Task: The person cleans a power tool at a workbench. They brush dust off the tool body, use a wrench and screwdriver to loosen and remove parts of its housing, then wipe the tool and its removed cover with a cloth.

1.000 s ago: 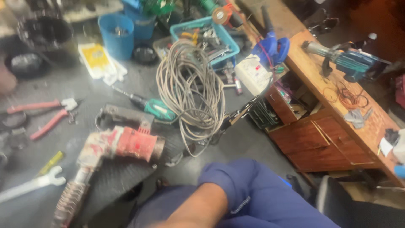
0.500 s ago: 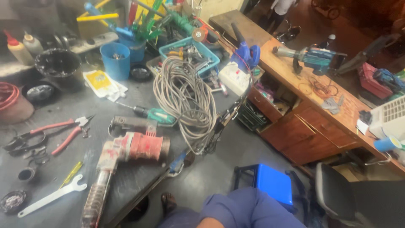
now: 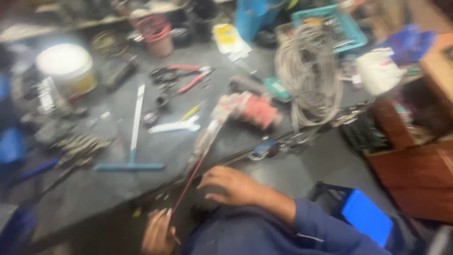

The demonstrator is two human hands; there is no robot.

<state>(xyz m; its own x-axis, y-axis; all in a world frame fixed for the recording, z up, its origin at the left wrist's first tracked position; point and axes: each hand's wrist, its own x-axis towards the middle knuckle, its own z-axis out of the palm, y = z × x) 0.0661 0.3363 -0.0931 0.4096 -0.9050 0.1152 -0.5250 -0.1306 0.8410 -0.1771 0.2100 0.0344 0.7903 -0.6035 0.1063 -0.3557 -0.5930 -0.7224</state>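
Running diagonally, red cable (image 3: pixel 188 182) (blurred) meets left hand (image 3: pixel 159 232).

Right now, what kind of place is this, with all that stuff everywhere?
Probably a repair workshop. The dark workbench is littered with tools: a red power drill, red-handled pliers and a coil of grey cable.

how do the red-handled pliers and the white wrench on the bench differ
The red-handled pliers have two red grips spread apart; the white wrench is one pale, flat piece. The pliers lie farther back on the bench; the wrench lies nearer the hands, beside the red power tool. Both lie flat, untouched.
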